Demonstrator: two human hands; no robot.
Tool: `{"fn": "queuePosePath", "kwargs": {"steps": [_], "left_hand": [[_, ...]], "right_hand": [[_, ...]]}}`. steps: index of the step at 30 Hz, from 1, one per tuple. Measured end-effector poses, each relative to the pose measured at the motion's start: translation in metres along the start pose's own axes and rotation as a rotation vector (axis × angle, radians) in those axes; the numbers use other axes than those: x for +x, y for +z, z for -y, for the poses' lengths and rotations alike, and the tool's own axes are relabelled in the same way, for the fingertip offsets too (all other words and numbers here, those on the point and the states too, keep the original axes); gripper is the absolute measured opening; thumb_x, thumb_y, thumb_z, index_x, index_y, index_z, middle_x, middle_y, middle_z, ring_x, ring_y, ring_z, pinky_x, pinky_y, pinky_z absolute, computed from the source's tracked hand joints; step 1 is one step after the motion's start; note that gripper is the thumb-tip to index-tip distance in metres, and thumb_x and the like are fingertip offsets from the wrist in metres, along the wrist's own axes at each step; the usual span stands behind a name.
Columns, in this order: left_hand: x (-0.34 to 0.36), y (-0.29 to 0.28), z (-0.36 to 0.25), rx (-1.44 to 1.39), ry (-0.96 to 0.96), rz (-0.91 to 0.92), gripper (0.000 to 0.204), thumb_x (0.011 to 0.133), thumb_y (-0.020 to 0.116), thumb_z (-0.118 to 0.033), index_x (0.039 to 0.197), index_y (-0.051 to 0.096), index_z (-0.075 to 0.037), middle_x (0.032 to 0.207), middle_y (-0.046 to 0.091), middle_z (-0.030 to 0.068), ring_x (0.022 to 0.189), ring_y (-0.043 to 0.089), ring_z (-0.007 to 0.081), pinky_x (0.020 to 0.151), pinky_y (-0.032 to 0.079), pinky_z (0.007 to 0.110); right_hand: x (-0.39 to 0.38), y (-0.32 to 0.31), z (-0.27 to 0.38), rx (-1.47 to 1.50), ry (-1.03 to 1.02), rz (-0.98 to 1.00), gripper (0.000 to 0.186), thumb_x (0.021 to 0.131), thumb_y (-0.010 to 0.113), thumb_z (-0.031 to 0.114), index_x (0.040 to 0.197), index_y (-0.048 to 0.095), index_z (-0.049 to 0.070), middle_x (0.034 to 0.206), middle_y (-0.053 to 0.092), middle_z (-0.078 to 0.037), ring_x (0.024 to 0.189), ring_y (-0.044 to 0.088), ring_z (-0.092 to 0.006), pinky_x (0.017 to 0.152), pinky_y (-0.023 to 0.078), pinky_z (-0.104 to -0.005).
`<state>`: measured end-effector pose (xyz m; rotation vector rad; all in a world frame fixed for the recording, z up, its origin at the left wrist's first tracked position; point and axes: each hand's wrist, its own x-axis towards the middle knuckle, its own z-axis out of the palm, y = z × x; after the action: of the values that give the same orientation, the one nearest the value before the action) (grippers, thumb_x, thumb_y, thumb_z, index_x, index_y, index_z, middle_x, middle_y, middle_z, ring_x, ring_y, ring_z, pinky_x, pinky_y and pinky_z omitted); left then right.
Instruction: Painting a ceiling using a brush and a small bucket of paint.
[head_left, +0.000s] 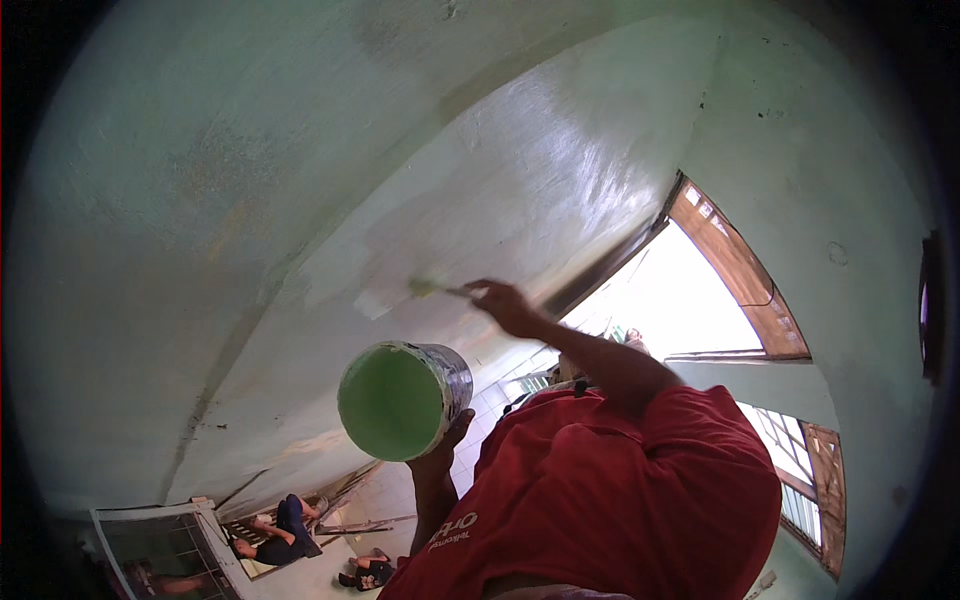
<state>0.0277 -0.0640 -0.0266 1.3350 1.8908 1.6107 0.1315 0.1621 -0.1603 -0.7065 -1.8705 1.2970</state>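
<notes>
My left hand (447,442) is closed around the lower side of a paint bucket (458,375). The bucket is tilted so that its pale green inside shows, and dried paint smears its outer wall. Above and to the right of it, my right hand (508,308) grips the handle of a paintbrush (424,287), slightly blurred. The brush's green-coated bristles are at or very near the wall (520,190); whether they touch cannot be made out. A paler, fresh-looking patch lies beside the bristles. Patchy green and greyish paint covers the wall.
A bright doorway (680,290) with a wooden frame opens at the right, and a barred window (800,460) is below it. At lower left, a person lies on a bench (285,540) and another person (368,573) is on the floor, near a white-framed glass panel (165,550).
</notes>
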Motion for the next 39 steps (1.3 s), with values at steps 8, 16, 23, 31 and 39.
{"fn": "queuePosePath", "kwargs": {"steps": [8,16,23,31,39], "left_hand": [[-0.014,-0.013,0.01,0.016,-0.11,-0.044,0.088,0.06,0.096,-0.021,0.135,0.053,-0.006,0.13,0.059,0.009,0.119,0.056,0.0273,0.104,0.046,0.041],[0.006,0.011,-0.01,-0.25,-0.135,-0.053,0.087,0.058,0.096,-0.01,0.134,0.054,-0.006,0.126,0.059,0.007,0.116,0.056,0.0243,0.101,0.049,0.041],[0.011,0.023,0.003,-0.127,0.02,0.145,0.091,0.057,0.089,0.007,0.137,0.047,-0.006,0.127,0.057,0.0096,0.111,0.06,0.0275,0.095,0.055,0.043],[0.011,0.013,-0.003,0.051,0.155,0.127,0.082,0.069,0.092,-0.031,0.138,0.053,-0.009,0.134,0.059,0.0092,0.125,0.054,0.0272,0.108,0.042,0.043],[0.001,0.002,0.0,0.048,0.105,0.066,0.087,0.069,0.091,-0.033,0.143,0.049,-0.011,0.139,0.056,0.0097,0.131,0.05,0.0293,0.114,0.037,0.043]], "right_hand": [[-0.036,-0.208,-0.053,0.082,0.274,-0.745,0.02,0.098,0.061,0.013,0.117,0.065,0.005,0.074,0.058,0.002,0.059,0.043,-0.0031,0.054,0.036,-0.0219],[0.023,-0.091,-0.082,-0.472,0.094,-0.964,0.029,0.101,0.048,0.014,0.124,0.053,-0.003,0.104,0.058,-0.029,0.077,0.058,-0.0354,0.071,0.046,-0.0454],[-0.044,0.015,0.083,0.071,-0.079,-0.084,0.032,0.098,0.056,0.024,0.124,0.057,0.006,0.111,0.065,-0.019,0.101,0.065,-0.0357,0.088,0.051,-0.0434],[-0.01,-0.148,0.114,-0.249,0.079,-0.503,0.023,0.099,0.059,0.017,0.12,0.064,0.01,0.072,0.059,-0.007,0.063,0.053,-0.0171,0.061,0.044,-0.0353],[0.055,-0.133,0.055,-0.431,0.035,-0.9,0.035,0.1,0.056,0.018,0.128,0.048,-0.002,0.103,0.06,-0.025,0.085,0.061,-0.0327,0.077,0.048,-0.0445]]}}
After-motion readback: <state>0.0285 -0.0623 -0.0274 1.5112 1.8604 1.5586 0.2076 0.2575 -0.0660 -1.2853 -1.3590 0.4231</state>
